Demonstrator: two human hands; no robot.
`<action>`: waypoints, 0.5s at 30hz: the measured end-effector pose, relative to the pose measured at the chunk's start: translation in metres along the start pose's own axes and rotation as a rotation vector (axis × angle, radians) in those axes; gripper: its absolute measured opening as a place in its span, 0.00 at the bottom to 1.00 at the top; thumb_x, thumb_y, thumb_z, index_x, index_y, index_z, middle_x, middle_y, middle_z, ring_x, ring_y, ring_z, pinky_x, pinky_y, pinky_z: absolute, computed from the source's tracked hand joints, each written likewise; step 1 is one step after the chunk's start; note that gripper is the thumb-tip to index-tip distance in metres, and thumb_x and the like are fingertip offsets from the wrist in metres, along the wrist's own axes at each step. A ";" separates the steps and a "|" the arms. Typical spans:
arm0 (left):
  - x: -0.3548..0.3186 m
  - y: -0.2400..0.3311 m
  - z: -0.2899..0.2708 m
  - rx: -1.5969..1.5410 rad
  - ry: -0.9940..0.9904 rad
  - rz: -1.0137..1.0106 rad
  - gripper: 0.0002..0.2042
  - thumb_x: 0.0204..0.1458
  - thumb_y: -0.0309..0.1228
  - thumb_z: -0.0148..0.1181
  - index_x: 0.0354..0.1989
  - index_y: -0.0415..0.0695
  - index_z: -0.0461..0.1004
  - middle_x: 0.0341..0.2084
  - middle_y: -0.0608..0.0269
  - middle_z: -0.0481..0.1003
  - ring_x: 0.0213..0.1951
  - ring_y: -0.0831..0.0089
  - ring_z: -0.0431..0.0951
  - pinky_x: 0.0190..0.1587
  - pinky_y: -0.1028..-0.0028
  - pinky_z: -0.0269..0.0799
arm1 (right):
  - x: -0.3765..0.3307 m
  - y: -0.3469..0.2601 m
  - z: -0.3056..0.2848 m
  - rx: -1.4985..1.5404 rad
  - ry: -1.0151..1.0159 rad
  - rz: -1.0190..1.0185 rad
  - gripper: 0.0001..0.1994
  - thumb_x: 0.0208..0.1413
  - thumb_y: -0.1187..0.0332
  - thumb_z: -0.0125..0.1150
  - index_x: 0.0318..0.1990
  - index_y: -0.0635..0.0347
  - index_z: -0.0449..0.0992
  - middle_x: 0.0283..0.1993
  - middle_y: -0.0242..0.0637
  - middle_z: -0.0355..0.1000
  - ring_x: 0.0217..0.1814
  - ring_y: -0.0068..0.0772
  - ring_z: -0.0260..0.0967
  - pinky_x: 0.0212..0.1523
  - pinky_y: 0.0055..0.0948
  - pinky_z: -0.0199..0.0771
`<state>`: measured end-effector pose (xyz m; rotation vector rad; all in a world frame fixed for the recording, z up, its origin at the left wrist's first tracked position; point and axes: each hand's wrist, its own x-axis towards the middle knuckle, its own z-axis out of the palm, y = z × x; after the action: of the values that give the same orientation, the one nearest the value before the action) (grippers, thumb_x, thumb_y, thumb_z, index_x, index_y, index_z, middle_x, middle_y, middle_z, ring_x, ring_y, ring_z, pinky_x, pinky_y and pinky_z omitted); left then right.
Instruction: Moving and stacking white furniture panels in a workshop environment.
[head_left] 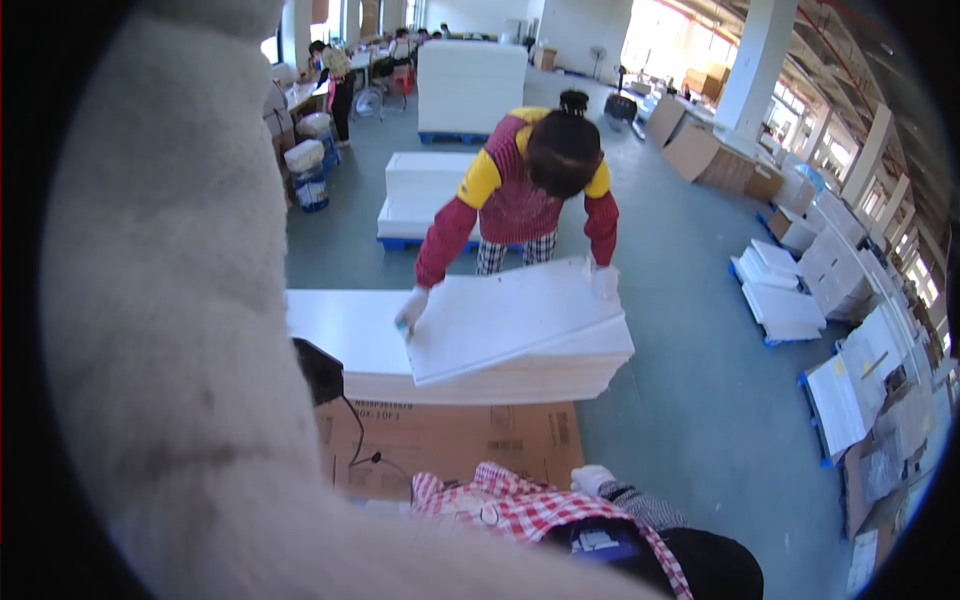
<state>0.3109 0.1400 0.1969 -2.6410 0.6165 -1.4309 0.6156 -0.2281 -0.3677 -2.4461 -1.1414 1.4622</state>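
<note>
A big pale cloth shape, very close and blurred, covers the left side; it looks like my gloved left hand, and its fingers cannot be made out. Low in the view is my right hand in a white glove, beside the right edge of a brown cardboard sheet. Its finger pose is too small to tell, and I see nothing held in it. Across from me a co-worker in white gloves grips a white panel by both ends. That panel lies askew over a stack of white panels.
A black object with a cable stands by the stack's near left side. Behind the co-worker, white stacks sit on blue pallets. More pallets with white panels line the right. Other people work at tables far left.
</note>
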 end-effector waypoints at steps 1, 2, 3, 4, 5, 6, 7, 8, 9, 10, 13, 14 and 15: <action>-0.001 0.008 -0.005 0.008 -0.033 -0.033 0.42 0.44 0.47 0.62 0.65 0.46 0.47 0.61 0.42 0.52 0.61 0.48 0.56 0.63 0.53 0.51 | -0.018 -0.043 -0.014 0.348 -0.029 0.277 0.13 0.50 0.62 0.49 0.35 0.62 0.74 0.36 0.46 0.74 0.35 0.44 0.72 0.36 0.37 0.71; -0.006 0.009 -0.001 -0.010 -0.046 -0.046 0.42 0.44 0.47 0.63 0.65 0.46 0.47 0.61 0.42 0.52 0.61 0.48 0.56 0.63 0.53 0.51 | -0.016 -0.036 -0.001 0.555 -0.004 0.352 0.09 0.53 0.62 0.46 0.30 0.58 0.68 0.26 0.38 0.66 0.25 0.36 0.64 0.25 0.35 0.62; -0.007 0.010 0.002 -0.027 -0.058 -0.059 0.42 0.44 0.47 0.63 0.65 0.46 0.47 0.61 0.42 0.52 0.61 0.48 0.56 0.63 0.53 0.51 | -0.014 -0.029 0.011 0.760 0.025 0.428 0.10 0.56 0.62 0.43 0.25 0.54 0.61 0.17 0.30 0.59 0.14 0.29 0.55 0.14 0.32 0.53; 0.011 0.019 0.000 -0.030 -0.067 -0.030 0.42 0.44 0.47 0.63 0.65 0.46 0.47 0.61 0.42 0.52 0.61 0.48 0.56 0.63 0.53 0.51 | -0.027 -0.033 0.008 0.796 0.042 0.420 0.10 0.56 0.62 0.43 0.25 0.54 0.61 0.17 0.30 0.59 0.14 0.29 0.55 0.14 0.32 0.53; 0.003 0.027 0.037 -0.182 0.250 -0.141 0.48 0.37 0.41 0.69 0.65 0.45 0.45 0.61 0.42 0.52 0.60 0.51 0.59 0.61 0.54 0.54 | -0.042 -0.043 0.001 0.865 0.004 0.467 0.10 0.56 0.62 0.43 0.25 0.54 0.61 0.17 0.31 0.59 0.14 0.29 0.55 0.14 0.32 0.53; -0.015 0.031 0.055 -0.269 0.317 -0.344 0.49 0.36 0.38 0.70 0.65 0.43 0.43 0.61 0.43 0.52 0.60 0.54 0.59 0.61 0.58 0.56 | -0.051 -0.047 -0.001 0.938 -0.031 0.514 0.10 0.57 0.62 0.42 0.26 0.55 0.61 0.17 0.31 0.58 0.14 0.29 0.55 0.14 0.32 0.53; -0.036 0.035 0.065 -0.316 0.276 -0.574 0.49 0.35 0.36 0.70 0.65 0.42 0.43 0.61 0.47 0.54 0.59 0.58 0.61 0.60 0.61 0.57 | -0.051 -0.044 0.002 0.951 -0.036 0.515 0.10 0.57 0.62 0.42 0.26 0.55 0.61 0.17 0.31 0.58 0.14 0.29 0.55 0.14 0.32 0.53; -0.059 0.043 0.071 -0.422 0.252 -0.785 0.41 0.37 0.28 0.69 0.61 0.37 0.53 0.59 0.51 0.57 0.58 0.63 0.61 0.57 0.65 0.61 | -0.049 -0.038 0.007 0.907 -0.052 0.536 0.10 0.55 0.62 0.44 0.29 0.58 0.65 0.22 0.33 0.64 0.19 0.30 0.61 0.19 0.33 0.60; -0.088 0.044 0.081 -0.414 0.084 -0.975 0.37 0.39 0.25 0.66 0.60 0.36 0.55 0.58 0.53 0.59 0.57 0.65 0.62 0.58 0.67 0.60 | -0.047 -0.033 0.014 0.877 -0.056 0.566 0.11 0.54 0.62 0.47 0.32 0.61 0.70 0.27 0.36 0.69 0.24 0.31 0.66 0.24 0.33 0.68; -0.125 0.050 0.097 -0.457 0.038 -1.084 0.29 0.44 0.23 0.62 0.57 0.35 0.60 0.57 0.55 0.61 0.56 0.67 0.63 0.58 0.69 0.59 | -0.044 -0.029 0.021 0.846 -0.038 0.580 0.12 0.54 0.61 0.47 0.33 0.61 0.70 0.28 0.36 0.69 0.25 0.32 0.67 0.25 0.34 0.68; -0.245 0.092 0.130 -0.291 -0.393 -1.542 0.24 0.45 0.32 0.61 0.52 0.40 0.66 0.47 0.52 0.71 0.51 0.64 0.70 0.53 0.71 0.65 | -0.061 -0.060 0.025 0.765 -0.006 0.604 0.13 0.54 0.60 0.48 0.33 0.60 0.70 0.28 0.35 0.69 0.25 0.32 0.67 0.25 0.33 0.68; -0.272 0.109 0.139 -0.229 -0.557 -1.587 0.23 0.46 0.39 0.57 0.51 0.41 0.68 0.44 0.49 0.72 0.49 0.59 0.72 0.52 0.69 0.66 | -0.062 -0.051 0.033 0.747 0.000 0.589 0.14 0.55 0.59 0.47 0.35 0.61 0.71 0.29 0.36 0.70 0.26 0.33 0.68 0.26 0.34 0.69; -0.304 0.128 0.154 -0.166 -0.685 -1.605 0.21 0.46 0.42 0.53 0.47 0.43 0.70 0.40 0.49 0.73 0.47 0.54 0.72 0.50 0.66 0.67 | -0.063 -0.043 0.041 0.760 0.012 0.605 0.14 0.55 0.59 0.47 0.35 0.61 0.71 0.29 0.36 0.70 0.26 0.33 0.68 0.26 0.34 0.69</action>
<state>0.2502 0.1195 -0.1612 -3.3016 -1.7964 -0.2044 0.5425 -0.2481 -0.3264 -2.2581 0.2171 1.5837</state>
